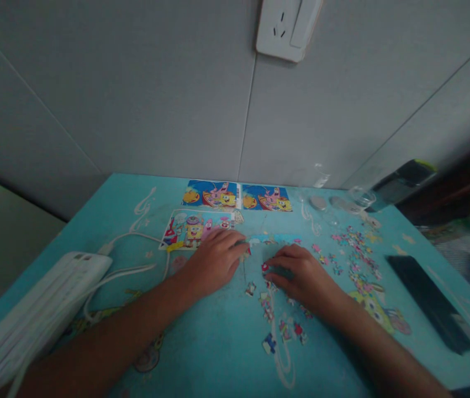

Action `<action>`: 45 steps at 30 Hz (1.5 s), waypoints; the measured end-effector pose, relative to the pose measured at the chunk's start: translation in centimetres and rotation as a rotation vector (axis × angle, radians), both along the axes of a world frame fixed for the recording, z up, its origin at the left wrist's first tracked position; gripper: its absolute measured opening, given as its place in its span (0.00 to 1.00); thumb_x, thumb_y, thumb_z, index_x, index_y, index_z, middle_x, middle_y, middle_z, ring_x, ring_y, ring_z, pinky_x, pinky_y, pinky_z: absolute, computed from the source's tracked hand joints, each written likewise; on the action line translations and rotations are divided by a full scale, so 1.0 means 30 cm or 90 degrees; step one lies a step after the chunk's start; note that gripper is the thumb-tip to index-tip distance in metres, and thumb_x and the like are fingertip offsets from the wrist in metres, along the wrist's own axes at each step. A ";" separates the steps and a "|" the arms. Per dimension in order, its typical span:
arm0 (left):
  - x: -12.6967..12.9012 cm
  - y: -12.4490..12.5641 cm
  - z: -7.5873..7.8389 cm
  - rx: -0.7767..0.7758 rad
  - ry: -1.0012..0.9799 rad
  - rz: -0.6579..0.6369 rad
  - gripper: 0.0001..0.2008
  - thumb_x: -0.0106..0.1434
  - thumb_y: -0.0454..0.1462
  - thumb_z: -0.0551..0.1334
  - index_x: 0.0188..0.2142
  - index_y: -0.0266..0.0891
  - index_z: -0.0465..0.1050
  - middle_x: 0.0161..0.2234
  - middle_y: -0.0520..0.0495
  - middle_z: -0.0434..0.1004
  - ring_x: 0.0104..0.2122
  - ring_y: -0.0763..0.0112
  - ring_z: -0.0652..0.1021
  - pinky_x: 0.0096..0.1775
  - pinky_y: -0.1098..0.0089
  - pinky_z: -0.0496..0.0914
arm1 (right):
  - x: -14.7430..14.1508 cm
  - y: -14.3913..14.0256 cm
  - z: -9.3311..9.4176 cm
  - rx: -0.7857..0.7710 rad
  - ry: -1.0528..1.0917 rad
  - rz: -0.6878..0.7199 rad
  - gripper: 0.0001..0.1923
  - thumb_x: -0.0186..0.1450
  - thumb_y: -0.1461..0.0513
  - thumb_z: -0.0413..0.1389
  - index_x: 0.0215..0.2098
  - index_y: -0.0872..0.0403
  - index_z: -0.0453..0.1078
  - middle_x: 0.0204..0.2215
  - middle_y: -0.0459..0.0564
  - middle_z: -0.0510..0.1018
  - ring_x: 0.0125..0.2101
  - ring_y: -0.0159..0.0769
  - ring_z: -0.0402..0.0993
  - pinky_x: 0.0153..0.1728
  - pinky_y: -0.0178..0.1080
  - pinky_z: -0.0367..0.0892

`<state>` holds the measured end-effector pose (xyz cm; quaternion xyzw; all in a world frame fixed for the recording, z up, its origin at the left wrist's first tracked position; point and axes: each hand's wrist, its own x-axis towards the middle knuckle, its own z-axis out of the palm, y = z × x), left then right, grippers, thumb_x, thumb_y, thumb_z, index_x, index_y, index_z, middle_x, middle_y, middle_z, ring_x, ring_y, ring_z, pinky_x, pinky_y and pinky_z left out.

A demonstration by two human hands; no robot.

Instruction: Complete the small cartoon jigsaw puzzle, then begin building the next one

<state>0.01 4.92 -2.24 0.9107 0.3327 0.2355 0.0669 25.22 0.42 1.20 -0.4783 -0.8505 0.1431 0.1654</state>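
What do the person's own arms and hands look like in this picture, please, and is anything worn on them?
Both forearms are bare up to the bottom edge of the picture, with no sleeves visible. The left hand and right hand wear no gloves; no watch, bracelet or ring can be made out, though the picture is dim and slightly blurred.

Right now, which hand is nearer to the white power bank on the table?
Left. The left hand lies right of the white power bank, by the puzzle card; the right hand rests farther right among loose pieces.
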 end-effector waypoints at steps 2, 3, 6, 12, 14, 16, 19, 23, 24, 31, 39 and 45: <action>-0.002 0.002 -0.001 0.000 0.001 0.001 0.16 0.66 0.29 0.57 0.51 0.41 0.73 0.50 0.44 0.75 0.53 0.59 0.73 0.57 0.51 0.65 | 0.000 0.002 -0.006 -0.009 0.012 0.003 0.09 0.66 0.57 0.62 0.45 0.48 0.79 0.37 0.50 0.79 0.40 0.40 0.75 0.45 0.44 0.69; -0.002 0.002 -0.002 0.000 0.001 0.002 0.16 0.66 0.29 0.57 0.51 0.41 0.73 0.50 0.44 0.75 0.53 0.59 0.73 0.57 0.51 0.65 | 0.000 0.003 -0.006 -0.015 0.018 0.003 0.09 0.66 0.57 0.62 0.44 0.48 0.78 0.37 0.49 0.79 0.40 0.40 0.75 0.45 0.44 0.69; -0.002 0.003 -0.003 -0.003 0.003 0.006 0.17 0.65 0.29 0.57 0.51 0.41 0.74 0.51 0.44 0.75 0.53 0.58 0.73 0.57 0.51 0.64 | -0.004 0.003 -0.003 -0.035 0.035 -0.004 0.08 0.66 0.59 0.63 0.43 0.48 0.78 0.38 0.49 0.79 0.41 0.40 0.75 0.45 0.43 0.69; -0.001 0.002 -0.001 -0.009 0.004 0.006 0.17 0.65 0.28 0.58 0.51 0.41 0.74 0.51 0.44 0.75 0.53 0.58 0.73 0.57 0.50 0.65 | 0.002 0.008 0.010 -0.059 0.055 -0.010 0.08 0.65 0.59 0.64 0.43 0.49 0.76 0.38 0.48 0.79 0.41 0.39 0.74 0.47 0.43 0.68; -0.002 0.002 -0.002 -0.011 0.005 0.008 0.17 0.64 0.28 0.58 0.51 0.41 0.74 0.51 0.44 0.75 0.53 0.58 0.73 0.58 0.50 0.64 | 0.018 0.018 0.017 -0.059 0.058 -0.021 0.09 0.66 0.59 0.62 0.45 0.49 0.76 0.39 0.49 0.79 0.42 0.39 0.75 0.46 0.42 0.68; -0.003 0.002 -0.003 -0.010 0.007 0.007 0.17 0.65 0.28 0.57 0.51 0.41 0.74 0.51 0.44 0.75 0.54 0.58 0.72 0.58 0.50 0.64 | 0.036 0.029 0.021 -0.058 0.056 -0.033 0.09 0.68 0.59 0.61 0.46 0.49 0.76 0.40 0.49 0.80 0.42 0.38 0.75 0.46 0.42 0.68; -0.003 0.003 -0.005 -0.005 0.001 0.004 0.17 0.66 0.29 0.57 0.51 0.41 0.74 0.51 0.44 0.75 0.53 0.58 0.73 0.57 0.50 0.65 | 0.052 0.037 0.021 -0.058 0.036 -0.034 0.09 0.68 0.59 0.60 0.46 0.48 0.77 0.39 0.49 0.80 0.42 0.39 0.75 0.45 0.43 0.67; 0.000 0.002 -0.006 0.000 -0.009 0.005 0.16 0.65 0.29 0.57 0.50 0.42 0.74 0.50 0.44 0.75 0.52 0.59 0.73 0.56 0.50 0.65 | 0.044 0.034 0.012 -0.063 0.025 -0.049 0.08 0.68 0.60 0.60 0.45 0.49 0.76 0.39 0.50 0.79 0.42 0.40 0.74 0.47 0.43 0.66; 0.000 0.002 -0.005 0.000 -0.007 0.005 0.16 0.65 0.28 0.58 0.50 0.42 0.74 0.50 0.44 0.75 0.52 0.58 0.73 0.56 0.50 0.65 | 0.041 0.034 0.011 -0.068 0.027 -0.050 0.07 0.68 0.60 0.59 0.44 0.49 0.76 0.39 0.50 0.79 0.42 0.40 0.73 0.46 0.43 0.66; 0.001 0.003 -0.003 0.000 -0.006 0.000 0.17 0.64 0.28 0.58 0.50 0.40 0.74 0.50 0.44 0.75 0.52 0.58 0.73 0.56 0.50 0.65 | 0.037 0.042 0.011 -0.145 0.090 -0.086 0.03 0.66 0.60 0.61 0.38 0.50 0.76 0.34 0.47 0.80 0.36 0.37 0.74 0.39 0.39 0.66; 0.006 0.001 0.000 0.002 0.001 0.006 0.16 0.65 0.29 0.58 0.50 0.41 0.74 0.49 0.44 0.75 0.52 0.59 0.73 0.57 0.52 0.65 | -0.025 0.045 0.010 -0.268 0.229 -0.117 0.07 0.67 0.59 0.59 0.35 0.53 0.77 0.29 0.44 0.80 0.28 0.32 0.72 0.30 0.34 0.64; 0.007 -0.003 0.005 0.003 0.010 0.006 0.15 0.65 0.29 0.58 0.50 0.40 0.74 0.50 0.44 0.75 0.53 0.59 0.72 0.57 0.52 0.64 | -0.101 0.070 -0.020 -0.121 0.183 -0.080 0.05 0.65 0.65 0.60 0.31 0.52 0.76 0.29 0.45 0.79 0.33 0.34 0.73 0.38 0.37 0.65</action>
